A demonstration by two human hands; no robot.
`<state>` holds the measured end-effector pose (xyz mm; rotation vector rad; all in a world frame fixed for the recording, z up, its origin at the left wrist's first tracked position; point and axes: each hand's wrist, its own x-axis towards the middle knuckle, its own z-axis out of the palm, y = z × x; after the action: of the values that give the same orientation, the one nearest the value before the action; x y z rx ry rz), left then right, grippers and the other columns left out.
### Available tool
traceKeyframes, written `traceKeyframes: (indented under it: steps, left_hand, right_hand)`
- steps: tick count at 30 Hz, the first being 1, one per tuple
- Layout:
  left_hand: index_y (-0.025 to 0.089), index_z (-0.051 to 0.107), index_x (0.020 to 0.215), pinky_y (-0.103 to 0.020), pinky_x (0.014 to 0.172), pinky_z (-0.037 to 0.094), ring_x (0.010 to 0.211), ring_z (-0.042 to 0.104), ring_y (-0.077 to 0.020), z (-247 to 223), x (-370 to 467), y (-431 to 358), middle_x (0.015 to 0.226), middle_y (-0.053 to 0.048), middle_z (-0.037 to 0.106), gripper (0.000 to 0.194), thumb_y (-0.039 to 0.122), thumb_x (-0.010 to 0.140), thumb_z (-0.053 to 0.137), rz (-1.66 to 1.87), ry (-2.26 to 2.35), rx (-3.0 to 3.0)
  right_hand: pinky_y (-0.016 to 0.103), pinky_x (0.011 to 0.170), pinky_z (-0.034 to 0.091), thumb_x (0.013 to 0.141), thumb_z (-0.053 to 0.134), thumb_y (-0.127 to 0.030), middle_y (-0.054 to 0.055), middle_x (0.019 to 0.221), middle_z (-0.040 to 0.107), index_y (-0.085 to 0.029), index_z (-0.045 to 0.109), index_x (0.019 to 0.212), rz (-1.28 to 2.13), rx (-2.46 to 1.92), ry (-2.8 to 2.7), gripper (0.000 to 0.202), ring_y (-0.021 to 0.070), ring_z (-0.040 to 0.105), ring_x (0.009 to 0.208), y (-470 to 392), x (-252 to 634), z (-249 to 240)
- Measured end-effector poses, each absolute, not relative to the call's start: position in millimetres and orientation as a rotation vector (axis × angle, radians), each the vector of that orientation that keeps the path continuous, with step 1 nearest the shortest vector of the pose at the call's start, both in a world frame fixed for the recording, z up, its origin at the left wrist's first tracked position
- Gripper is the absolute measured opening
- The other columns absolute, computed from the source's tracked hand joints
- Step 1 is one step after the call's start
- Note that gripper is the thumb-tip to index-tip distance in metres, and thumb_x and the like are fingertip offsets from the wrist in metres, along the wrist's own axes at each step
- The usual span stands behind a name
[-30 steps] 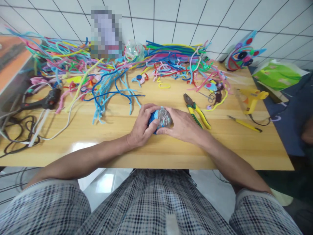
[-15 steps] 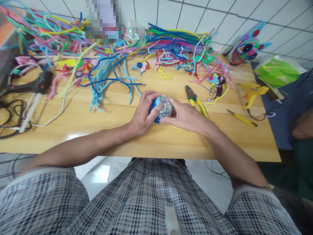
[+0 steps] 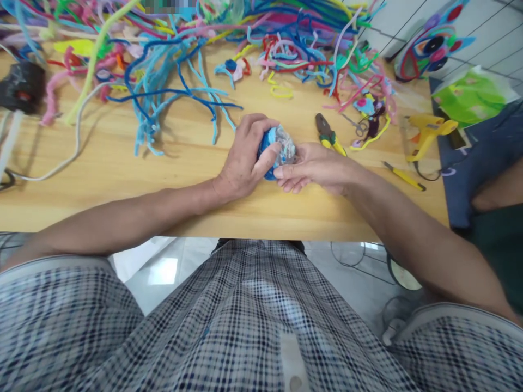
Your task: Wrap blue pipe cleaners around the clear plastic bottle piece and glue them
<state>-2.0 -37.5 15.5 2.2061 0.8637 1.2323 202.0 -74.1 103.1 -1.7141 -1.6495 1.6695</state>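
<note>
Between my hands is a small round object point(image 3: 286, 144), clear and shiny on its right side, with blue fuzzy pipe cleaner wrapped round its left side. My left hand point(image 3: 250, 155) is closed round the blue side, thumb across the front. My right hand point(image 3: 312, 166) grips the lower right of the clear part, thumb on top and fingers curled underneath. Its exact kind is hard to make out. Pliers point(image 3: 328, 133) with yellow and green handles lie just beyond my right hand, partly hidden by it. Light blue pipe cleaners point(image 3: 153, 103) spread out beyond my left hand.
A black glue gun point(image 3: 22, 87) with a white cord lies at the left. At the right are a yellow glue gun point(image 3: 431, 130), a yellow-handled cutter point(image 3: 404, 176), small scissors point(image 3: 360, 128) and a decorated face figure point(image 3: 431, 46). Another person's arm point(image 3: 498, 179) shows at the right edge.
The view has tipped down and closer. My right hand has turned, so its fingers now show curled beneath the round object. My left hand keeps its hold.
</note>
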Motion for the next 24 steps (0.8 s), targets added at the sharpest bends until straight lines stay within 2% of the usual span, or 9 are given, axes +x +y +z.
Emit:
traceKeyframes:
  steps: [4, 7, 9, 12, 14, 16, 18, 21, 24]
  left_hand:
    - [0.029, 0.061, 0.139, -0.062, 0.12, 0.051, 0.136, 0.063, -0.0334, 14.9, 0.7, -30.9, 0.138, -0.015, 0.065, 0.051, 0.067, 0.113, 0.039, 1.241, 0.815, 2.179]
    - [0.026, 0.065, 0.135, -0.061, 0.122, 0.05, 0.136, 0.063, -0.0345, 14.6, 3.3, -24.1, 0.136, -0.015, 0.068, 0.053, 0.069, 0.112, 0.041, 1.233, 0.807, 2.101]
    - [0.025, 0.067, 0.13, -0.059, 0.121, 0.051, 0.133, 0.064, -0.0334, 14.3, 5.8, -18.9, 0.132, -0.014, 0.07, 0.05, 0.065, 0.113, 0.042, 1.236, 0.834, 2.043]
    - [0.022, 0.069, 0.119, -0.054, 0.118, 0.053, 0.127, 0.066, -0.031, 14.2, 10.1, -9.9, 0.124, -0.012, 0.073, 0.04, 0.055, 0.114, 0.047, 1.251, 0.875, 1.959]
    - [0.021, 0.07, 0.113, -0.05, 0.117, 0.053, 0.123, 0.067, -0.0291, 14.8, 12.0, -3.6, 0.119, -0.011, 0.074, 0.035, 0.049, 0.113, 0.05, 1.237, 0.892, 1.891]
    - [0.02, 0.07, 0.11, -0.046, 0.115, 0.053, 0.12, 0.068, -0.0273, 16.2, 12.3, 2.0, 0.117, -0.01, 0.074, 0.032, 0.045, 0.113, 0.05, 1.208, 0.903, 1.82]
    - [0.019, 0.07, 0.108, -0.043, 0.111, 0.053, 0.118, 0.068, -0.0259, 18.2, 10.6, 6.0, 0.114, -0.009, 0.074, 0.032, 0.043, 0.112, 0.049, 1.178, 0.902, 1.766]
    - [0.019, 0.068, 0.103, -0.039, 0.105, 0.053, 0.112, 0.068, -0.024, 21.6, 6.3, 8.2, 0.109, -0.007, 0.074, 0.033, 0.043, 0.111, 0.048, 1.147, 0.895, 1.714]
    - [0.02, 0.066, 0.102, -0.038, 0.104, 0.053, 0.109, 0.067, -0.0229, 22.4, 4.1, 7.5, 0.108, -0.006, 0.073, 0.033, 0.042, 0.112, 0.044, 1.149, 0.885, 1.709]
  right_hand:
    - [0.046, 0.073, 0.071, 0.089, 0.08, -0.077, 0.012, 0.093, 0.085, -0.022, 0.076, 0.114, 1.65, -1.745, -1.732, 0.061, 0.0277, 0.081, 0.076, -74.8, 213.7, 103.0]
    - [0.051, 0.083, 0.071, 0.093, 0.071, -0.081, 0.012, 0.108, 0.085, -0.024, 0.069, 0.143, 1.278, -1.765, -1.903, 0.076, 0.0294, 0.082, 0.089, -74.4, 232.7, 96.1]
    - [0.056, 0.098, 0.068, 0.096, 0.068, -0.08, 0.014, 0.136, 0.079, -0.027, 0.053, 0.162, 0.854, -1.703, -1.983, 0.086, 0.0333, 0.079, 0.114, -72.7, 242.5, 87.1]
    - [0.062, 0.117, 0.057, 0.107, 0.045, -0.077, 0.015, 0.174, 0.05, -0.034, 0.027, 0.176, 0.456, -1.477, -2.106, 0.084, 0.0381, 0.057, 0.155, -68.5, 244.0, 69.1]
    - [0.062, 0.122, 0.052, 0.11, 0.027, -0.076, 0.013, 0.184, 0.034, -0.036, 0.009, 0.18, 0.347, -1.386, -2.17, 0.082, 0.0376, 0.042, 0.167, -65.0, 235.2, 58.4]
    - [0.062, 0.125, 0.049, 0.11, 0.021, -0.076, 0.013, 0.187, 0.026, -0.035, -0.005, 0.18, 0.257, -1.437, -2.22, 0.085, 0.0367, 0.033, 0.172, -61.3, 220.6, 51.8]
    - [0.064, 0.128, 0.045, 0.109, 0.033, -0.077, 0.011, 0.186, 0.028, -0.038, -0.003, 0.18, 0.174, -1.564, -2.311, 0.089, 0.0374, 0.026, 0.174, -57.5, 203.8, 49.0]
    - [0.069, 0.132, 0.036, 0.103, 0.06, -0.072, 0.008, 0.179, 0.043, -0.041, 0.017, 0.179, 0.04, -1.704, -2.443, 0.092, 0.0417, 0.018, 0.175, -52.9, 183.5, 44.7]
    - [0.068, 0.134, 0.037, 0.102, 0.064, -0.066, 0.009, 0.176, 0.046, -0.039, 0.026, 0.177, -0.018, -1.707, -2.375, 0.089, 0.0411, 0.026, 0.172, -50.0, 176.4, 34.5]
